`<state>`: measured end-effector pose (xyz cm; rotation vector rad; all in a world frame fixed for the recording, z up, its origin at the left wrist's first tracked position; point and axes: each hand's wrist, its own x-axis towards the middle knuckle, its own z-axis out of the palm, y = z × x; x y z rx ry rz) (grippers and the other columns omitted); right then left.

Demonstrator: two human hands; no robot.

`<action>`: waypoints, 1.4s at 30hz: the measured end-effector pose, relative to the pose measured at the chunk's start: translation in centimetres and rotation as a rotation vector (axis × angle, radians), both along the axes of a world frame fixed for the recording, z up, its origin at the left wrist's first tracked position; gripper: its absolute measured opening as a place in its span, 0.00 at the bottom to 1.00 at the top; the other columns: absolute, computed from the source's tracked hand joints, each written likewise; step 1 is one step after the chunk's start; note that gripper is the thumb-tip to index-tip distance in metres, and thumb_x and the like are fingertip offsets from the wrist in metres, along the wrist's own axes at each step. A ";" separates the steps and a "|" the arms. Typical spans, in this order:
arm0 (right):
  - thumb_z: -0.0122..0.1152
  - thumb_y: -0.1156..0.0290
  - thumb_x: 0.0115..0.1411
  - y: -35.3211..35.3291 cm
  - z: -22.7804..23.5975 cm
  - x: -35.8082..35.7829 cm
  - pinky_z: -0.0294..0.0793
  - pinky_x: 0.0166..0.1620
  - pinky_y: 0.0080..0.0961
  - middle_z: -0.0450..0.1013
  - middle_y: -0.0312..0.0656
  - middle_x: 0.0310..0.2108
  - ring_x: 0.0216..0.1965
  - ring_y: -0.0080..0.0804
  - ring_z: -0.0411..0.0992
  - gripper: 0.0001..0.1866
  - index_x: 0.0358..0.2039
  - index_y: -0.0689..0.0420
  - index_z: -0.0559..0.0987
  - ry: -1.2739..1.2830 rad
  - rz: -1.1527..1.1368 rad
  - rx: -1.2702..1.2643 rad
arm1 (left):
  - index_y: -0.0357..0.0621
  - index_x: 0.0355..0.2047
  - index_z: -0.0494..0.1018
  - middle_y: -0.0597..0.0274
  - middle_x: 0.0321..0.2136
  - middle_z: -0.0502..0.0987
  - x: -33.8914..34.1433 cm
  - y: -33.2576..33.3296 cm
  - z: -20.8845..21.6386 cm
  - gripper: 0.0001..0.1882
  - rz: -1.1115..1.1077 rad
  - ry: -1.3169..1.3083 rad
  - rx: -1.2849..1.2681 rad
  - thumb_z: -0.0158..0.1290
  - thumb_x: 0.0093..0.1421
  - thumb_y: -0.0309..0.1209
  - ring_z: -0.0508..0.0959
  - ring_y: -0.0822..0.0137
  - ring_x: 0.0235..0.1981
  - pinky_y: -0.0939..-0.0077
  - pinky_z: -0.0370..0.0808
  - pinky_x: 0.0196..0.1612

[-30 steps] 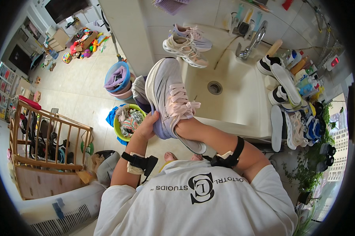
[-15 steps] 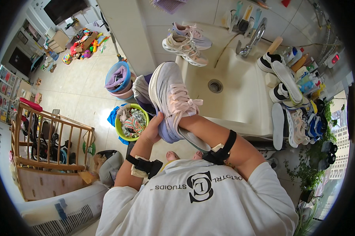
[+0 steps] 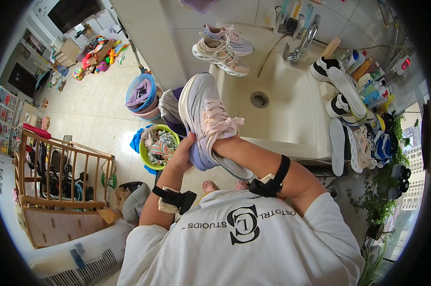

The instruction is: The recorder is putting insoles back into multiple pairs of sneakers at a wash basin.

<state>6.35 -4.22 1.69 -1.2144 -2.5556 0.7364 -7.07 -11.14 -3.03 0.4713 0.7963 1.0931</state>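
A white and pale lilac sneaker (image 3: 199,107) with pink laces is held up in front of the sink, its toe pointing away from me. My left hand (image 3: 183,153) grips it from the left, low near the heel, with the thumb along the sole edge. My right forearm (image 3: 253,155) runs into the shoe's opening. The right hand itself is hidden inside, so its fingers do not show. Beyond the held shoe, a cream sneaker (image 3: 218,53) and a lilac sneaker (image 3: 239,43) rest on the sink's far left corner.
The cream sink (image 3: 291,114) has a drain (image 3: 259,99) and a chrome faucet (image 3: 303,40). Several shoes, insoles (image 3: 337,148) and bottles line its right side. At left stand a green basin (image 3: 159,162) of laundry, a blue basin (image 3: 148,102) and a wooden crib (image 3: 65,198).
The whole view has shifted slightly. My left hand keeps its grip on the sneaker, and the right forearm is still in its opening.
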 end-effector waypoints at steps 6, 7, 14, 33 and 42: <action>0.45 0.57 0.55 0.2 -0.1 0.0 0.64 0.51 0.30 0.67 0.48 0.47 0.47 0.39 0.66 0.23 0.48 0.58 0.68 0.028 0.057 0.108 | 0.38 0.54 0.57 0.55 0.49 0.68 -0.3 0.1 -0.6 0.33 -0.029 -0.029 -0.009 0.44 0.58 0.51 0.70 0.62 0.48 0.67 0.66 0.51; 0.45 0.57 0.55 0.2 0.1 0.0 0.64 0.51 0.30 0.67 0.48 0.47 0.47 0.39 0.66 0.23 0.48 0.58 0.68 0.027 0.059 0.086 | 0.38 0.54 0.57 0.55 0.49 0.68 -0.2 0.1 -0.7 0.33 -0.017 -0.034 -0.012 0.44 0.58 0.51 0.70 0.62 0.48 0.67 0.66 0.51; 0.45 0.58 0.55 0.3 0.6 -0.2 0.64 0.50 0.31 0.67 0.48 0.47 0.47 0.39 0.66 0.23 0.48 0.59 0.68 0.022 0.074 -0.004 | 0.37 0.54 0.57 0.54 0.49 0.67 -0.2 0.1 -0.5 0.35 0.031 0.015 -0.021 0.44 0.57 0.52 0.69 0.61 0.49 0.67 0.65 0.52; 0.48 0.62 0.53 -1.5 0.2 2.7 0.66 0.46 0.31 0.69 0.49 0.41 0.41 0.41 0.69 0.21 0.46 0.58 0.69 0.146 0.241 0.079 | 0.36 0.53 0.58 0.53 0.49 0.68 -0.9 0.6 -0.2 0.37 0.012 0.050 0.022 0.48 0.53 0.54 0.70 0.61 0.48 0.68 0.65 0.52; 0.51 0.62 0.52 -0.2 -1.3 0.2 0.65 0.47 0.30 0.68 0.49 0.44 0.43 0.40 0.67 0.22 0.46 0.59 0.69 0.251 0.094 -0.061 | 0.34 0.52 0.59 0.53 0.48 0.68 -1.9 1.0 -0.2 0.37 0.015 0.109 0.048 0.50 0.53 0.52 0.70 0.61 0.47 0.68 0.66 0.51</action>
